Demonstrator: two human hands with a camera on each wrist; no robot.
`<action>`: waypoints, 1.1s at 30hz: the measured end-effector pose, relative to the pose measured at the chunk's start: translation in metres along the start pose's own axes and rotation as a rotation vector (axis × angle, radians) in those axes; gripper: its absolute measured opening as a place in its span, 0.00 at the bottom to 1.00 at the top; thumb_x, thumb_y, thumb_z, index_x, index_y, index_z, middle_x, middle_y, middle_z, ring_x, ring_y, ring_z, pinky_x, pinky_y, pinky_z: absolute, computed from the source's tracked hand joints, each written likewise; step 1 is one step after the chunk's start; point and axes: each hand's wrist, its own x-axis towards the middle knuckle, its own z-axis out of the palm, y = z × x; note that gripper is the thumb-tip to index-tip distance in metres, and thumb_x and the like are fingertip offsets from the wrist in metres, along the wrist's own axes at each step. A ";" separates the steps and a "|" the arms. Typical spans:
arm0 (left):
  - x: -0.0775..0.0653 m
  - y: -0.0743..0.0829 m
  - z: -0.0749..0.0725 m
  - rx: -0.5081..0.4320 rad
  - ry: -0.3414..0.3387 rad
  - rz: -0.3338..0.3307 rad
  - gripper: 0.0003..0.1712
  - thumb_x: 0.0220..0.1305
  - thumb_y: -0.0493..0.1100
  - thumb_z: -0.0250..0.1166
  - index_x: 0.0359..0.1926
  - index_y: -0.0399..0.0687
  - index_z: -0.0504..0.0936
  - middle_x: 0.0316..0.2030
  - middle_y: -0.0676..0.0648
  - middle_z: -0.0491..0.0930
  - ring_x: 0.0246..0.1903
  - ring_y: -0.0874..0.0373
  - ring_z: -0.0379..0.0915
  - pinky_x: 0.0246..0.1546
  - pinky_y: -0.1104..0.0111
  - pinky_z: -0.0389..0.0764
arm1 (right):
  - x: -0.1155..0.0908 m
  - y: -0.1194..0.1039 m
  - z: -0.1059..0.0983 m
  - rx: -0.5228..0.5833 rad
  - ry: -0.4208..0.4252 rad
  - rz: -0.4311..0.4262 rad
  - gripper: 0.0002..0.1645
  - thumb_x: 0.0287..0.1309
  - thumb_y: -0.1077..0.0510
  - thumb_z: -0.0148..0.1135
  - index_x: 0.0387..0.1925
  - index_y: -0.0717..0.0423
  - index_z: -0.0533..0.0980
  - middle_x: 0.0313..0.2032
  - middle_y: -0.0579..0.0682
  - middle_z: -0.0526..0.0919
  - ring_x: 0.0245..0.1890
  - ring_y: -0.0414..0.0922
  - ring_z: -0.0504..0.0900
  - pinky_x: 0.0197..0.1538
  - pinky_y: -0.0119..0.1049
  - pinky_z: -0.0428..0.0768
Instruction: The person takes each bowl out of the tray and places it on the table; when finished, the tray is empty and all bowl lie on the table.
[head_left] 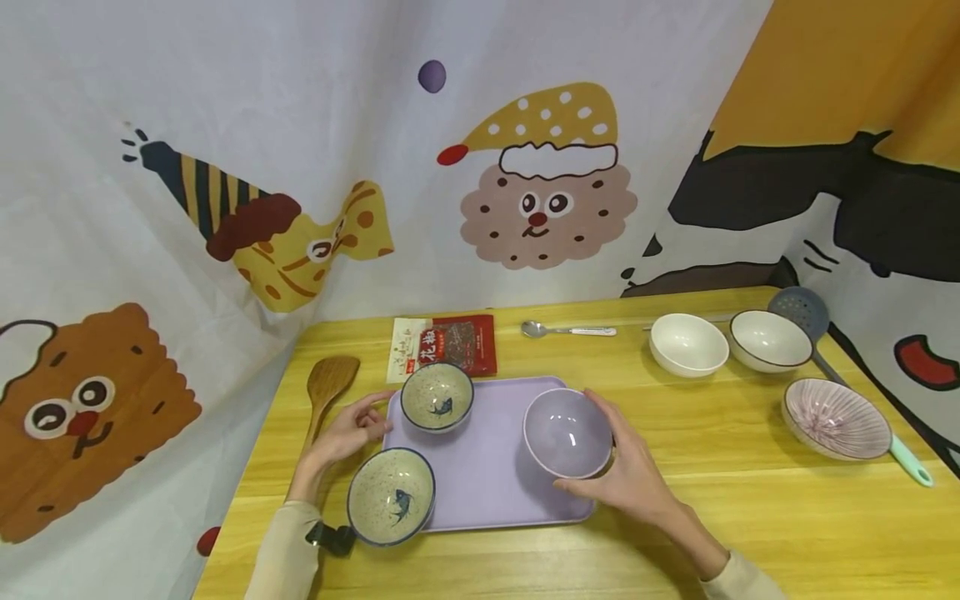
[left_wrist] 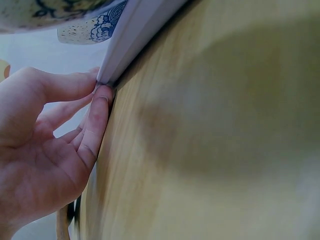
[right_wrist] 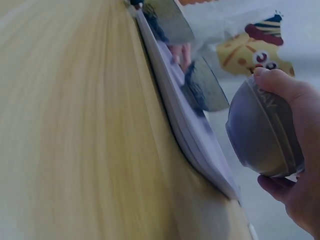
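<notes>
My right hand (head_left: 633,475) grips a lilac bowl (head_left: 567,434) by its side, thumb at the near rim and fingers round the far side. The right wrist view has this bowl (right_wrist: 262,127) tilted and raised over the lilac tray (head_left: 487,450). At the tray's left edge, my left hand (head_left: 348,431) pinches the rim between thumb and fingertips, as the left wrist view shows (left_wrist: 65,120). Two speckled bowls with blue fish stand on the tray's left side: one bowl (head_left: 437,397) at the back corner, the other bowl (head_left: 391,497) at the front corner.
Behind the tray lie seasoning packets (head_left: 465,342) and a spoon (head_left: 568,331). A wooden spatula (head_left: 330,385) lies left. To the right stand a white bowl (head_left: 688,345), a dark-rimmed bowl (head_left: 771,340) and a striped bowl (head_left: 836,418), beside a grey skimmer (head_left: 799,312). A printed curtain (head_left: 420,167) hangs behind.
</notes>
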 end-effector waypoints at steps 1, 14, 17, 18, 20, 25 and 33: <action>0.000 0.000 0.000 -0.001 0.003 -0.005 0.34 0.66 0.34 0.65 0.72 0.39 0.68 0.36 0.40 0.80 0.31 0.60 0.74 0.32 0.72 0.76 | 0.000 0.002 -0.003 -0.012 0.014 0.002 0.76 0.24 0.43 0.91 0.77 0.47 0.58 0.68 0.51 0.72 0.60 0.49 0.77 0.58 0.46 0.79; -0.001 0.003 -0.001 -0.033 -0.004 0.028 0.35 0.67 0.34 0.65 0.72 0.34 0.66 0.39 0.35 0.80 0.31 0.59 0.72 0.31 0.72 0.75 | -0.008 0.027 -0.046 -0.049 0.129 0.151 0.76 0.27 0.52 0.91 0.78 0.49 0.55 0.68 0.59 0.69 0.59 0.54 0.73 0.57 0.16 0.64; -0.001 0.003 0.000 -0.033 -0.001 0.026 0.35 0.67 0.34 0.65 0.72 0.34 0.66 0.39 0.35 0.80 0.32 0.59 0.72 0.31 0.72 0.75 | -0.012 0.032 -0.054 -0.052 0.145 0.190 0.76 0.29 0.54 0.90 0.79 0.51 0.54 0.67 0.60 0.69 0.60 0.54 0.71 0.56 0.13 0.62; -0.001 0.002 0.000 -0.033 0.000 0.024 0.35 0.67 0.34 0.65 0.72 0.35 0.66 0.39 0.36 0.79 0.32 0.59 0.72 0.31 0.72 0.75 | -0.013 0.033 -0.057 -0.054 0.152 0.199 0.76 0.29 0.54 0.90 0.79 0.51 0.54 0.67 0.61 0.69 0.59 0.55 0.71 0.56 0.12 0.61; -0.001 0.002 0.000 -0.031 0.001 0.020 0.35 0.66 0.33 0.65 0.72 0.35 0.66 0.38 0.37 0.79 0.32 0.59 0.72 0.32 0.72 0.75 | -0.015 0.036 -0.062 -0.063 0.169 0.214 0.75 0.30 0.55 0.89 0.79 0.52 0.53 0.68 0.62 0.68 0.60 0.56 0.70 0.56 0.11 0.61; -0.001 0.003 0.000 -0.024 0.006 0.017 0.35 0.65 0.33 0.65 0.72 0.36 0.67 0.38 0.37 0.80 0.32 0.59 0.73 0.32 0.72 0.76 | -0.023 0.042 -0.076 -0.101 0.228 0.222 0.75 0.30 0.56 0.89 0.79 0.54 0.54 0.69 0.65 0.67 0.59 0.61 0.70 0.55 0.10 0.60; -0.001 0.003 0.000 -0.020 0.004 0.008 0.35 0.66 0.34 0.65 0.72 0.37 0.67 0.38 0.38 0.79 0.32 0.58 0.73 0.32 0.72 0.76 | -0.034 0.052 -0.097 -0.155 0.287 0.259 0.74 0.31 0.57 0.88 0.78 0.56 0.54 0.71 0.65 0.66 0.60 0.63 0.69 0.54 0.10 0.57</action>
